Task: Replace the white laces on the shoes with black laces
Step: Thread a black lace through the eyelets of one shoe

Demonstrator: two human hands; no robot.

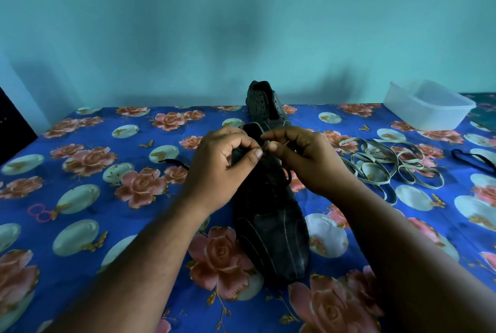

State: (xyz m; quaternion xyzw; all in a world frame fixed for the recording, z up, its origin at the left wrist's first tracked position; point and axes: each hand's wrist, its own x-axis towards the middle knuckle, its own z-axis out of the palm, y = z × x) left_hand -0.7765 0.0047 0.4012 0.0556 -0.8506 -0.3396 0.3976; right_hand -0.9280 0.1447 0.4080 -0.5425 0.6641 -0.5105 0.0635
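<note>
From the head camera I look down on a table covered with a blue floral cloth [112, 225] printed with pink roses and pale discs. A dark grey fabric shoe with thin light stitching [271, 241] lies in the middle, its toe toward me and its tongue end away. Both of my hands meet over its lacing area. My left hand [222, 169] has its fingers curled, the thumb pressed toward the forefinger at the upper eyelets, apparently pinching a thin black lace [288, 174] (the tip itself is too small for me to make out). My right hand [308, 161] is curled the same way, its fingertips nearly touching those of the left, and a loop of that black lace shows just beneath it. One end of the black lace [173, 162] trails out on the cloth to the left of the shoe.

A second dark shoe of the same kind [265, 104] stands just beyond the first, near the turquoise wall, with its eyelets showing bare.

To the right, a loose tangle of flat white laces [386, 166] lies on the cloth, apart from both shoes. Farther right lies another black lace [472, 159], and behind it a translucent white plastic box [429, 107] sits at the table's far corner. A small pink hair band [40, 213] lies at the left.
</note>
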